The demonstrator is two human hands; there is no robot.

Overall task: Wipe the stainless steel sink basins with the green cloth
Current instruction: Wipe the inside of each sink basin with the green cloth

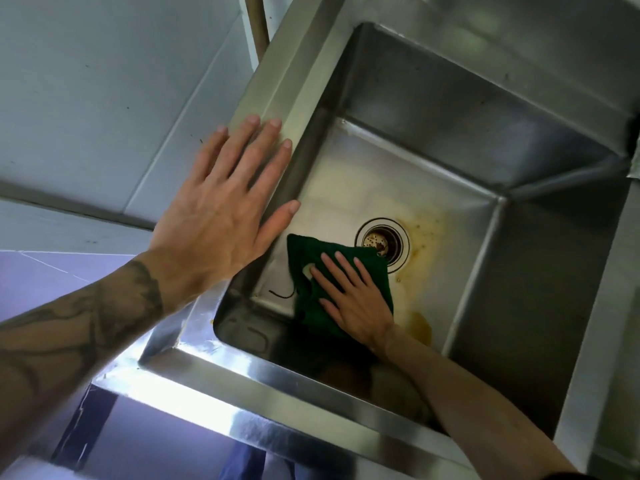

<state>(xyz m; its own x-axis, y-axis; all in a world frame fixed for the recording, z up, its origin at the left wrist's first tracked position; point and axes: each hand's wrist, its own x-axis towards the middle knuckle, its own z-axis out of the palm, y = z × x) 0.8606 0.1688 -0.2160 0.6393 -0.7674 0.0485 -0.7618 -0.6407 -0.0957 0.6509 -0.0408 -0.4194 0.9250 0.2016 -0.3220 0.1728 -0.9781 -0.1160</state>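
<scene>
A deep stainless steel sink basin (pixel 460 109) fills the middle and right of the view. On its floor lies a dark green cloth (pixel 304 258), just left of the round drain (pixel 384 242). My right hand (pixel 349 299) presses flat on the cloth with straight, spread fingers. My left hand (pixel 225 206) rests flat on the sink's left rim (pixel 277 88), fingers straight, thumb over the basin's edge. Yellow-brown stains (pixel 422 237) spread on the floor right of the drain and below it.
A white tiled wall (pixel 104 98) stands left of the sink. A brown pipe (pixel 258 22) rises at the back left corner. A thin dark strand (pixel 282 295) lies on the basin floor left of the cloth. The sink's front rim (pixel 221 396) is bright with glare.
</scene>
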